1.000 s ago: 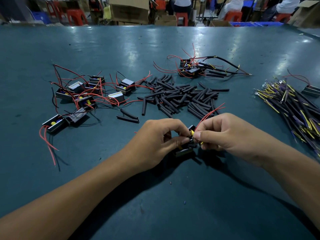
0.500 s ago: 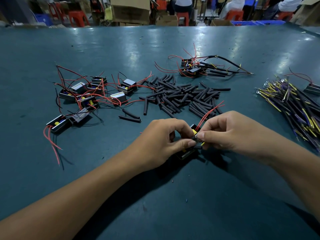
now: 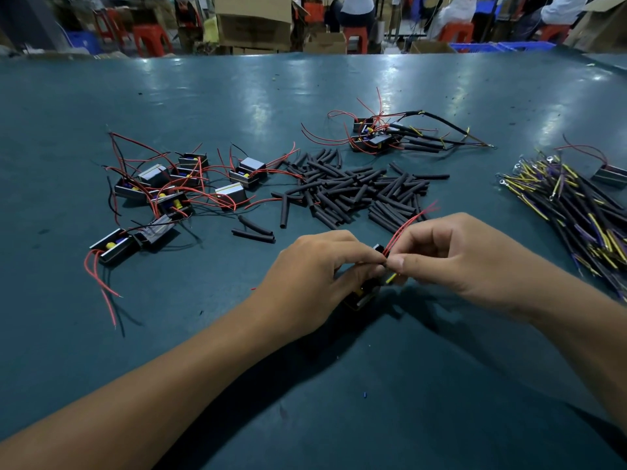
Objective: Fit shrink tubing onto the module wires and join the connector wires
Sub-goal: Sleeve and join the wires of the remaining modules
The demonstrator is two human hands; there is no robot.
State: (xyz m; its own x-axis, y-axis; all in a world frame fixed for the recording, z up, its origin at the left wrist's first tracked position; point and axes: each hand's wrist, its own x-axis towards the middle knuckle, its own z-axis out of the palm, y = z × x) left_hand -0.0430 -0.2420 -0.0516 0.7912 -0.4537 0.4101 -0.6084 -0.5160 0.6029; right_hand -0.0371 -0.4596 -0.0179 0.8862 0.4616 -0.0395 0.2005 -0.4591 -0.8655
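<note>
My left hand (image 3: pixel 315 269) and my right hand (image 3: pixel 454 256) meet fingertip to fingertip over a small black module (image 3: pixel 364 295) near the table's front middle. The left hand's curled fingers grip the module and its wires. The right thumb and forefinger pinch the module's thin red wires (image 3: pixel 412 220), which stick up and away to the right; a short yellow wire end (image 3: pixel 391 278) shows beneath them. Just beyond the hands lies a heap of black shrink tubing pieces (image 3: pixel 356 189). The fingers hide the joint between them.
Several loose modules with red wires (image 3: pixel 176 188) lie at the left. A finished bunch of modules with tubed wires (image 3: pixel 390 137) sits at the back. A bundle of yellow and purple connector wires (image 3: pixel 576 212) lies at the right on the green table (image 3: pixel 101 351). Cartons and stools stand behind.
Both hands stay together on the module; the red wires have tilted slightly as the right fingers shifted along them. The view has barely moved.
</note>
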